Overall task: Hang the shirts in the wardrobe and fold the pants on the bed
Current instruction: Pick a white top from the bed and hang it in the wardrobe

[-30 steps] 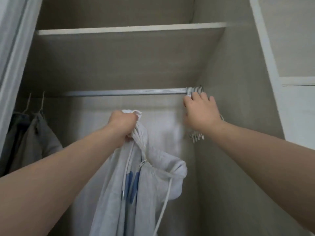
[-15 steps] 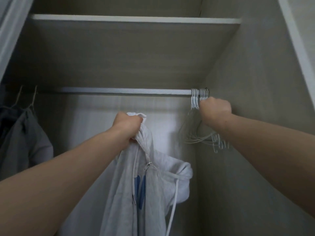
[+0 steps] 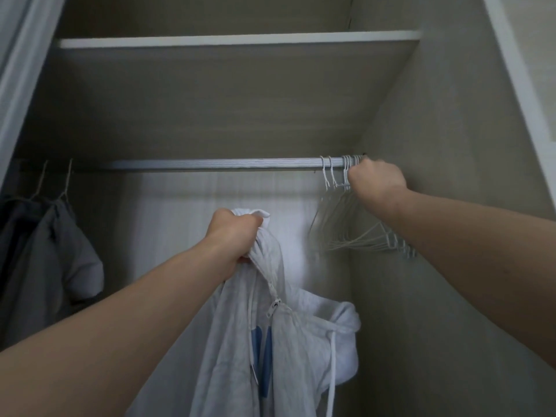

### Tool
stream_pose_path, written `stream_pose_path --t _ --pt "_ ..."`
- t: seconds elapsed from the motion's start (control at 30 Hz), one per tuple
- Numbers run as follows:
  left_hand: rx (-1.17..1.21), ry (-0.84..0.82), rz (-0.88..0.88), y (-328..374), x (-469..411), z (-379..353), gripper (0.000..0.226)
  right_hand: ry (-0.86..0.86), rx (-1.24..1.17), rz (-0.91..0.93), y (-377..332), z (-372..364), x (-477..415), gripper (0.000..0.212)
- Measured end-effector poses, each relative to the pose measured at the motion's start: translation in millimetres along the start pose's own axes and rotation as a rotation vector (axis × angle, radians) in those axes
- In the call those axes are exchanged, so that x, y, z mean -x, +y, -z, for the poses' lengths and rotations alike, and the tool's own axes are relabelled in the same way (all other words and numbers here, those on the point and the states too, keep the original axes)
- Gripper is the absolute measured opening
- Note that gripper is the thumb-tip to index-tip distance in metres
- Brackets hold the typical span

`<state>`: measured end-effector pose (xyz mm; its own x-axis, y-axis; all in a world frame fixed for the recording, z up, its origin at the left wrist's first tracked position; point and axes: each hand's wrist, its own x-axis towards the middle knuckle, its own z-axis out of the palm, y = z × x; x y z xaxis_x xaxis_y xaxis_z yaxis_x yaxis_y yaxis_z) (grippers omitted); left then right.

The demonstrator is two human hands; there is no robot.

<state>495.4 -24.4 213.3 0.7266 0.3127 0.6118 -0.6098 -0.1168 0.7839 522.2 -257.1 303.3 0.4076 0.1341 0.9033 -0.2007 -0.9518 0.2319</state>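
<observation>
- The left hand (image 3: pixel 233 233) is holding the white shirt (image 3: pixel 279 341) up in the middle of the wardrobe (image 3: pixel 436 139), below the rail (image 3: pixel 210 164). Its fingers are curling tight round the bunched collar, just as they were a second ago.
- The shirt is hanging down from that fist, not yet on a hanger. Its zip (image 3: pixel 275 307) is sitting partway down, and a white cord (image 3: pixel 332 365) is dangling by the hood on the right.
- The right hand (image 3: pixel 377 183) is gripping the hangers (image 3: pixel 355 233) at the right end of the rail, with its fingers curled into a fist round the necks just under the hooks. I cannot tell how many necks it is holding.
- A second ago that hand was resting straight fingers against the hooks. Half a second ago it had closed into a fist, and it is staying closed now.
- Two hooks (image 3: pixel 328 173) are now sitting on the rail a little left of the bunch, where before all the hooks were packed together by the wall.
- The wire bodies of the hangers are fanning out to the near right, under the right forearm.
- Grey clothes (image 3: pixel 45 245) are hanging at the left end of the rail, well apart from the shirt.
- A shelf (image 3: pixel 237 41) is running across above the rail.
</observation>
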Motion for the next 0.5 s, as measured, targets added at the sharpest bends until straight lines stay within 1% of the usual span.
stream_pose_path --t 0.13,0.23,0.37,0.47,0.5 --pt "-0.010 -0.004 0.032 -8.0 7.3 5.9 0.009 -0.012 -0.131 -0.063 -1.3 6.7 -0.7 0.035" --pt "-0.022 0.011 0.051 -14.9 8.8 13.9 0.004 -0.016 -0.248 -0.115 -3.0 14.7 0.6 0.032" --pt "-0.017 0.037 0.038 -22.4 8.3 22.3 0.021 0.021 -0.333 -0.146 -4.4 26.1 5.2 0.025" --pt "0.024 0.046 -0.006 -22.7 9.8 24.1 0.023 0.034 -0.443 -0.209 -4.3 38.9 13.6 0.009" --pt "0.037 0.044 -0.019 -23.5 10.9 24.2 0.024 0.027 -0.494 -0.247 -4.5 42.0 18.7 0.007"
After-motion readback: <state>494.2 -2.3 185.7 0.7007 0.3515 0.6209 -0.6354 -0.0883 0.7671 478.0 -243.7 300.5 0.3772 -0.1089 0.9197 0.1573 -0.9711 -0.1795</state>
